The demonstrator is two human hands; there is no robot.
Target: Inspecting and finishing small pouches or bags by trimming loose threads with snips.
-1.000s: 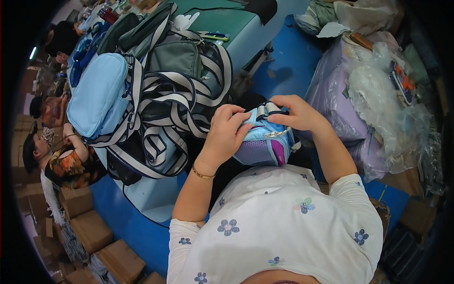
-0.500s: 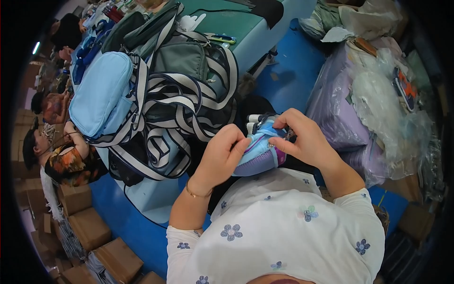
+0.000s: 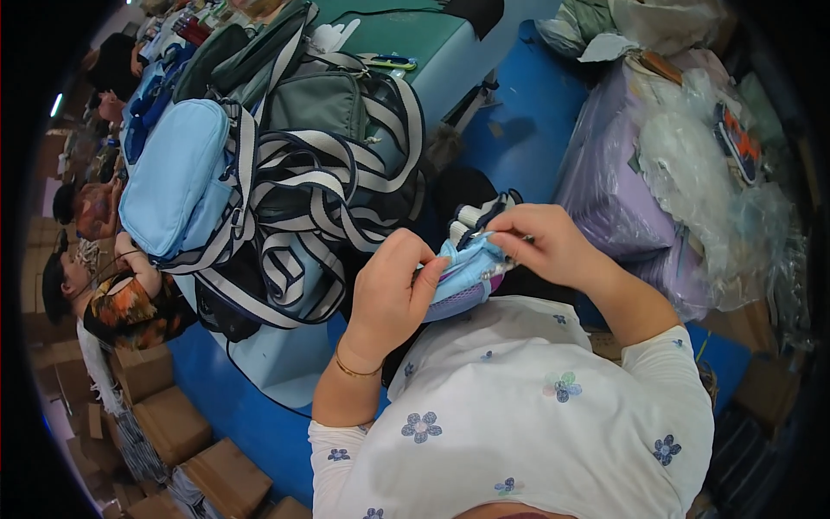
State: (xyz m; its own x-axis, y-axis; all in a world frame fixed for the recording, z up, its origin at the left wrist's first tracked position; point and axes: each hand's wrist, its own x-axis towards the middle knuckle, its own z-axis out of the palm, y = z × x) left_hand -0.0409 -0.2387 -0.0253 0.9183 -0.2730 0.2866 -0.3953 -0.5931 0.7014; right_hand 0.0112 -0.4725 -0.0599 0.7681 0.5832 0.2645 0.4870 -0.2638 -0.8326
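Between my hands, in front of my chest, is a small light-blue and purple bag (image 3: 456, 302) with a mesh side. A striped strap (image 3: 468, 218) is bunched at its far end. My left hand (image 3: 394, 281) pinches the bag's near-left edge between thumb and fingers. My right hand (image 3: 546, 245) is closed in a pinch on the bag's light-blue upper edge, close to the strap. Fingers cover part of the bag, so its opening is hard to make out.
A pile of bags with striped straps (image 3: 333, 177) lies on the table to the left, a light-blue bag (image 3: 177, 173) on top. Plastic-wrapped purple bundles (image 3: 618, 173) stand right. Cardboard boxes (image 3: 226, 474) line the lower left. Other people (image 3: 130, 303) sit at far left.
My right hand has shifted from the bag's right side onto its upper edge, fingers now pinched together. The bag's light-blue edge is drawn up and the strap stands higher.
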